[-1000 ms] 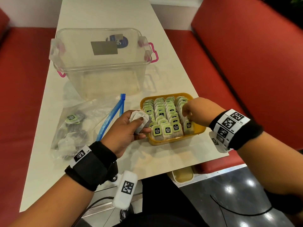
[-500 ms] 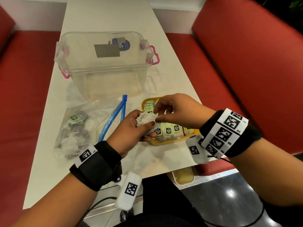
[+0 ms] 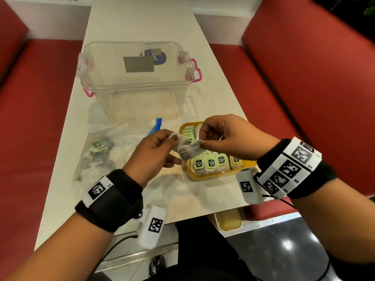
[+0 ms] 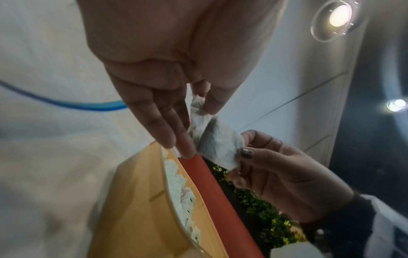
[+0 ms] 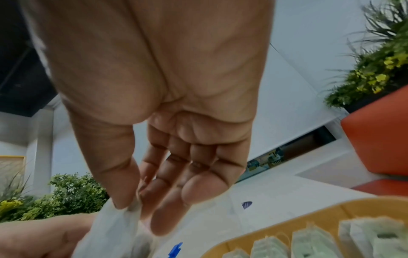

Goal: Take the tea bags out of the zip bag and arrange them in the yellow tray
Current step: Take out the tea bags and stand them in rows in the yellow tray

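Both hands pinch one tea bag (image 3: 189, 150): your left hand (image 3: 154, 153) w/ its left end, right hand (image 3: 227, 136) opposite. Yellow tray (image 3: 215, 176) lies just below, nearer the right.

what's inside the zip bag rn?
Through the clear zip bag a few tea bags still show, one with a green tag up. How many lie beneath in the crumpled plastic cannot be told.

Right hand (image 3: 225, 136) covers the far rows in the yellow tray (image 3: 215, 176); zip bag (image 3: 105, 151) contents blurred, uncountable.
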